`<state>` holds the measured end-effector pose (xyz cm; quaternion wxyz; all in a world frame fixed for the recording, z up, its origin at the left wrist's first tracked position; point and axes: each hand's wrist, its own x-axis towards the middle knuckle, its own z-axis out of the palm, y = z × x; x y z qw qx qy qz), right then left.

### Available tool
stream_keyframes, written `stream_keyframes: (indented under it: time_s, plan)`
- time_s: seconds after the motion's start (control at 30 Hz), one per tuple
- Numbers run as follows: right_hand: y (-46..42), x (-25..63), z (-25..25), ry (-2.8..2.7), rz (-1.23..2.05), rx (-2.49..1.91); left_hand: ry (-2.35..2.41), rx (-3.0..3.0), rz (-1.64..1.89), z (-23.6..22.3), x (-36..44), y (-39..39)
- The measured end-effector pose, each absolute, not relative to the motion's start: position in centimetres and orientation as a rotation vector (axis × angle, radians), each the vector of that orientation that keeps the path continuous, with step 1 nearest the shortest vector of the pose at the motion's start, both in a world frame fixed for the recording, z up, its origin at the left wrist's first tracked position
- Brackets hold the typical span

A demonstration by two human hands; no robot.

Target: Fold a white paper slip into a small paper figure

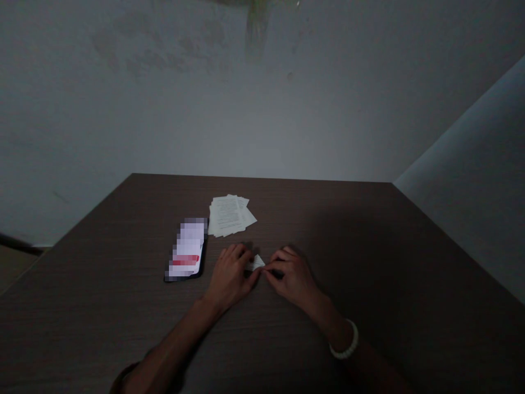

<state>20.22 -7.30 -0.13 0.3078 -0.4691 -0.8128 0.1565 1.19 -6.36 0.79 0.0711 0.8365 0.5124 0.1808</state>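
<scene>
A small white piece of paper (258, 262) lies between the two hands, well in from the far edge of the brown bench (348, 219) and roughly midway between its left and right edges. The right hand (296, 279) has its grip drawn together, thumb and fingertips pinching the right-hand corner of the paper. The left hand (231, 273) covers the paper's other end, fingers bent over it and thumb reaching along the side away from the far edge; whether that grip pinches the paper or only presses it down, I cannot tell. A pale bracelet (355, 338) circles the right wrist. Nearer the bench's far edge, beyond the left hand, sits an untidy stack of printed sheets (229, 215), fanned unevenly. Beside it, towards the left edge, a phone (186, 249) lies face up, its lit screen blurred with a red band low down. A grey, stained wall (262, 120) rises behind the far edge.
</scene>
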Motion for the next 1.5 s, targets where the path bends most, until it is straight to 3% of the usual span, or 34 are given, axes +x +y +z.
stream_keyframes:
  time_s: [1.5]
  plan:
    - [-7.3, 20.6, 0.1, -2.189, 0.374, -1.281, 1.549, 2.380, 0.515, 1.2, -1.8, -5.7]
